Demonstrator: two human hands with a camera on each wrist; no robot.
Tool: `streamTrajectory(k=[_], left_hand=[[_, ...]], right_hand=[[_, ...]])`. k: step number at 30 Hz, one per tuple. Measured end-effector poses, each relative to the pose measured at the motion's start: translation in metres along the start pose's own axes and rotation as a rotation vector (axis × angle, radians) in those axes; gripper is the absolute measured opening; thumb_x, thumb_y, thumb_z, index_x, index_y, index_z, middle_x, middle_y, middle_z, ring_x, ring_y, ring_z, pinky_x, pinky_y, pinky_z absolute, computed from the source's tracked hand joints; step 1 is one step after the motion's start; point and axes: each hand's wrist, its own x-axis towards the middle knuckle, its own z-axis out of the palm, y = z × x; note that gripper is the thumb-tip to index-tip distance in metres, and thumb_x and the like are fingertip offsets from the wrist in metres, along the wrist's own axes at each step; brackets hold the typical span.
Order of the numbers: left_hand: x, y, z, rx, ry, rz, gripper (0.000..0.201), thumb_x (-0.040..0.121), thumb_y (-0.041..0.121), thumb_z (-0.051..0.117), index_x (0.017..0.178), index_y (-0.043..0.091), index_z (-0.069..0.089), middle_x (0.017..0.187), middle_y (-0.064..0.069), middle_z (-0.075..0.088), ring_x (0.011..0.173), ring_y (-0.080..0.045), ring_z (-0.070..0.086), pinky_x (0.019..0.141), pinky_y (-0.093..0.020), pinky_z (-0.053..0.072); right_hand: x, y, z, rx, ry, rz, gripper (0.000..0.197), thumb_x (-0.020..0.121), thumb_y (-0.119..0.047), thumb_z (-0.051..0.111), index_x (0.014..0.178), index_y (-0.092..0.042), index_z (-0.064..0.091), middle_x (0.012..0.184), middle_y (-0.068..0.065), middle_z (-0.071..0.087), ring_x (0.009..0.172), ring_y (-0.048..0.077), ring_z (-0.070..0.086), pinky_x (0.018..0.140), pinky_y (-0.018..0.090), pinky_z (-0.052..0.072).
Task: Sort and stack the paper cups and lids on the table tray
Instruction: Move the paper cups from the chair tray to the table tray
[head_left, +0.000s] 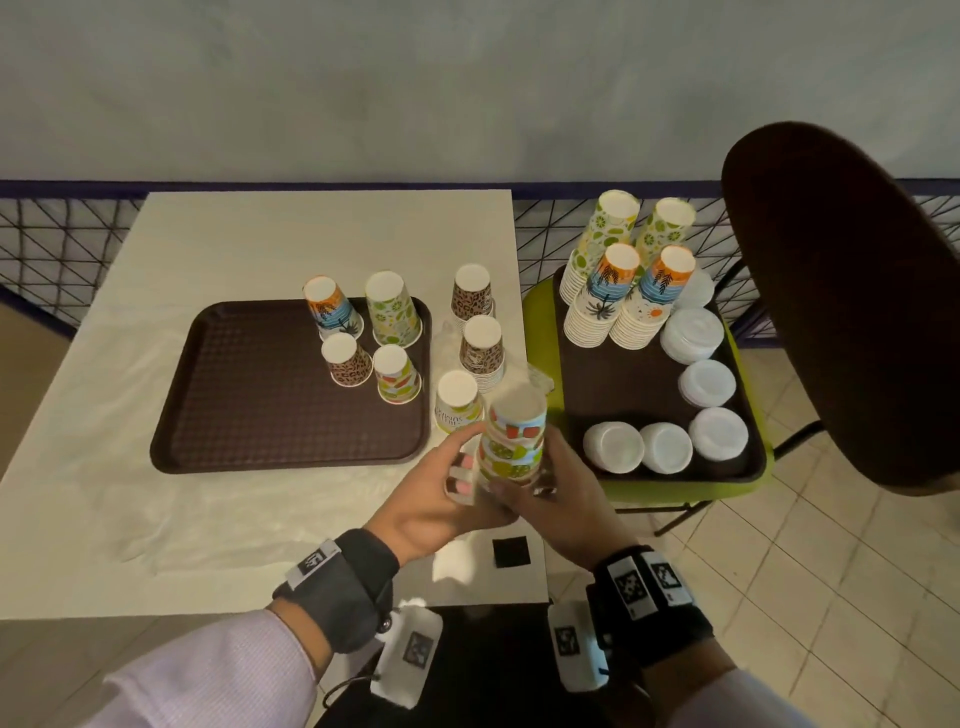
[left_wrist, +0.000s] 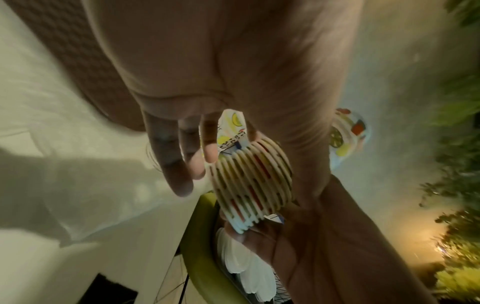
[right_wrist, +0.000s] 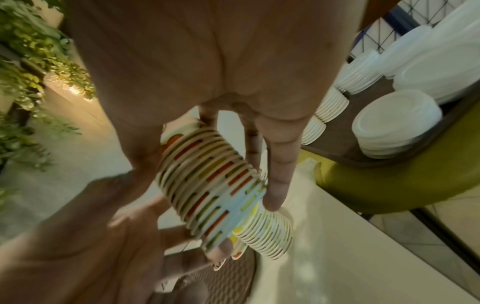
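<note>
Your left hand (head_left: 434, 506) and your right hand (head_left: 563, 499) both grip one nested stack of fruit-print cups (head_left: 511, 441), fingers curled round its lower rims, just past the near right corner of the table tray (head_left: 249, 415). The stack is held upside down and is blurred in the head view; its lowest rims are hidden behind your fingers. In the right wrist view the stack (right_wrist: 213, 185) fills the space under the palm, and a second run of rims below it cannot be told apart from it.

Four upturned cups stand at the far right of the table tray. Three short stacks stand on the table (head_left: 156, 519) right of it; the nearest one is partly covered by the held stack. On the chair tray (head_left: 628, 384) to the right are taller cup stacks and white lids (head_left: 717, 434).
</note>
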Motion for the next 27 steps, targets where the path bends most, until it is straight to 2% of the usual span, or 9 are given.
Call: streamTrajectory(k=[2, 6, 9, 13, 15, 18, 21, 24, 27], left_hand=[[0.000, 0.002, -0.001, 0.048, -0.001, 0.086, 0.083, 0.073, -0.003, 0.090, 0.143, 0.026, 0.056, 0.121, 0.004, 0.070, 0.101, -0.008, 0.070, 0.075, -0.019, 0.056], [-0.003, 0.001, -0.002, 0.157, 0.085, 0.083, 0.070, 0.065, 0.041, 0.090, 0.129, 0.048, 0.062, 0.116, 0.019, 0.073, 0.108, -0.008, 0.070, 0.085, -0.028, 0.060], [-0.004, -0.004, -0.002, 0.168, 0.139, 0.056, 0.058, 0.072, 0.035, 0.091, 0.120, 0.050, 0.063, 0.114, 0.025, 0.073, 0.104, -0.001, 0.070, 0.085, -0.026, 0.059], [-0.004, -0.014, -0.004, 0.229, 0.161, 0.040, 0.059, 0.072, 0.038, 0.094, 0.117, 0.051, 0.059, 0.113, 0.026, 0.071, 0.103, 0.007, 0.067, 0.087, -0.019, 0.054], [-0.002, -0.021, -0.005, 0.273, 0.172, 0.039, 0.062, 0.072, 0.039, 0.094, 0.121, 0.048, 0.057, 0.116, 0.023, 0.069, 0.105, 0.003, 0.066, 0.088, -0.016, 0.050], [0.003, -0.037, -0.005, 0.326, 0.198, 0.008, 0.070, 0.070, 0.045, 0.092, 0.131, 0.036, 0.058, 0.125, 0.012, 0.068, 0.111, -0.010, 0.065, 0.094, -0.028, 0.051], [0.011, -0.054, 0.001, 0.372, 0.238, -0.024, 0.070, 0.062, 0.056, 0.087, 0.125, 0.041, 0.057, 0.119, 0.010, 0.067, 0.110, -0.014, 0.065, 0.095, -0.036, 0.054], [0.017, -0.063, 0.009, 0.382, 0.289, -0.042, 0.069, 0.064, 0.052, 0.086, 0.125, 0.045, 0.055, 0.119, 0.008, 0.061, 0.109, -0.014, 0.060, 0.096, -0.038, 0.052], [0.021, -0.068, 0.015, 0.382, 0.334, -0.056, 0.069, 0.068, 0.048, 0.086, 0.128, 0.047, 0.051, 0.119, 0.008, 0.056, 0.107, -0.015, 0.056, 0.095, -0.036, 0.048]], right_hand=[[0.000, -0.002, 0.005, -0.013, -0.031, 0.019, 0.075, 0.072, -0.064, 0.075, 0.139, -0.044, 0.046, 0.130, -0.014, 0.061, 0.112, 0.003, 0.063, 0.092, 0.031, 0.057], [-0.002, -0.002, 0.008, 0.037, -0.052, 0.061, 0.065, 0.076, -0.059, 0.068, 0.137, -0.052, 0.048, 0.132, -0.010, 0.057, 0.115, 0.012, 0.063, 0.100, 0.044, 0.054], [-0.006, -0.008, 0.010, 0.127, -0.076, 0.109, 0.062, 0.075, -0.056, 0.065, 0.135, -0.053, 0.052, 0.133, -0.009, 0.058, 0.114, 0.012, 0.066, 0.103, 0.047, 0.053], [-0.004, -0.017, 0.005, 0.036, -0.097, 0.132, 0.044, 0.083, -0.049, 0.065, 0.126, -0.050, 0.057, 0.135, -0.005, 0.058, 0.113, 0.006, 0.062, 0.101, 0.036, 0.051], [0.003, -0.017, -0.006, -0.093, -0.073, 0.136, 0.034, 0.093, -0.034, 0.065, 0.125, -0.042, 0.059, 0.133, -0.003, 0.058, 0.112, 0.007, 0.060, 0.099, 0.031, 0.050], [0.012, -0.012, -0.024, -0.162, -0.023, 0.153, 0.028, 0.095, -0.025, 0.065, 0.122, -0.031, 0.064, 0.128, -0.001, 0.062, 0.105, 0.008, 0.064, 0.088, 0.019, 0.052], [0.020, -0.007, -0.037, -0.240, 0.015, 0.170, 0.027, 0.095, -0.024, 0.063, 0.122, -0.029, 0.066, 0.124, -0.004, 0.064, 0.101, 0.003, 0.062, 0.088, 0.019, 0.048], [0.024, -0.002, -0.044, -0.262, 0.028, 0.172, 0.026, 0.096, -0.022, 0.062, 0.121, -0.026, 0.066, 0.123, -0.004, 0.061, 0.089, -0.006, 0.057, 0.071, 0.002, 0.037], [0.027, 0.003, -0.048, -0.262, 0.024, 0.155, 0.021, 0.096, -0.023, 0.062, 0.115, -0.031, 0.065, 0.124, -0.004, 0.061, 0.098, 0.004, 0.057, 0.071, 0.004, 0.037]])
